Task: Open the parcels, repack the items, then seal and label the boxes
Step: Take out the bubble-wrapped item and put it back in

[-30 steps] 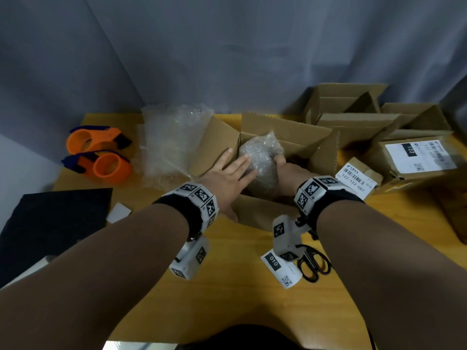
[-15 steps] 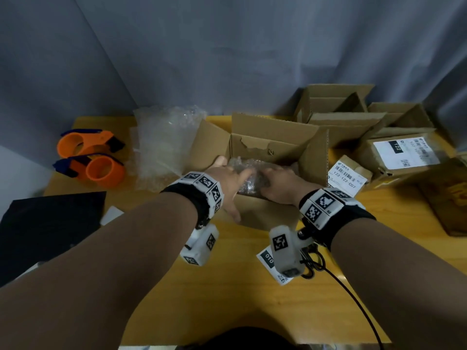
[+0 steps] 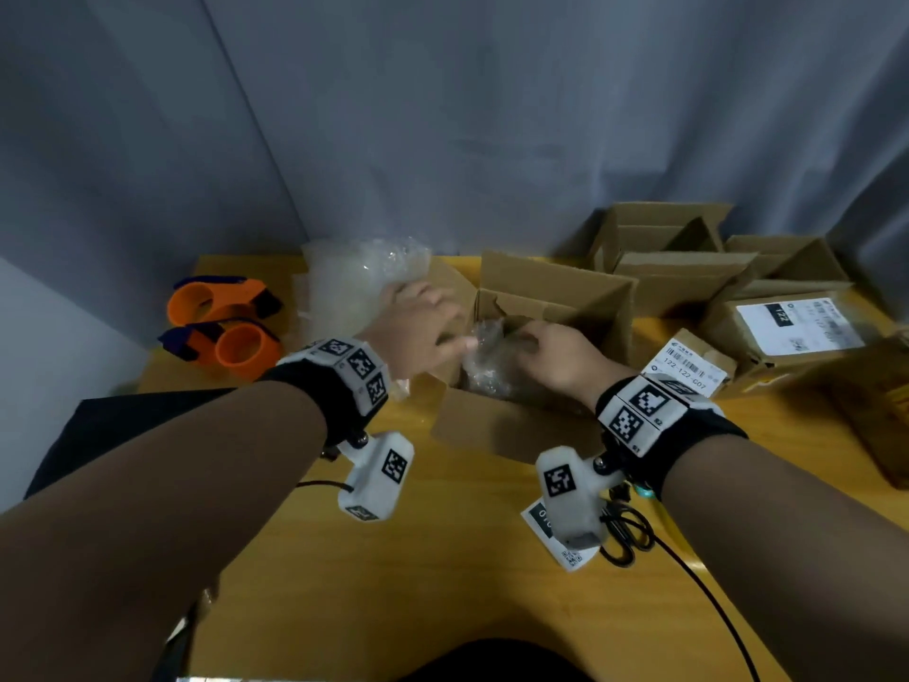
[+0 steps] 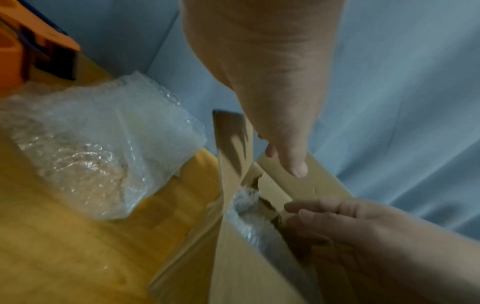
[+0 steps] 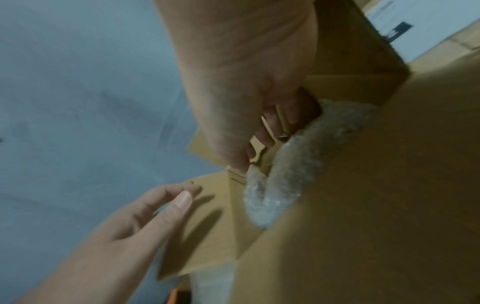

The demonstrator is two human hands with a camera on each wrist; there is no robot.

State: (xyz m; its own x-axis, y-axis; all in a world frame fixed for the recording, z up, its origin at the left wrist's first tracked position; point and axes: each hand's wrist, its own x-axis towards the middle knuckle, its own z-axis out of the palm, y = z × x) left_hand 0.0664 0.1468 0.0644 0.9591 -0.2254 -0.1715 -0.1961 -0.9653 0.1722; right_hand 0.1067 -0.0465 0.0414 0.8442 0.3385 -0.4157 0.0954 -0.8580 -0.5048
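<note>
Our bubble-wrapped item point(image 3: 484, 359), held above the box a second ago, now sits down inside the open box point(image 3: 556, 307). Our right hand point(image 3: 560, 354) stays curled on it; our left hand point(image 3: 423, 322), fingers straight and holding nothing, has pulled out beside the left flap point(image 4: 231, 144), so closing flaps likely comes next.

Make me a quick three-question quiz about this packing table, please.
1. True or false: the wrapped bundle lies inside the open box.
2. How many orange tape holders sit at the table's left end?
3. Which hand reaches into the box: A) left hand B) right hand?

Key: 1 true; 2 two; 3 B. The left hand hovers, fingers straight, over the box's left flap.
</note>
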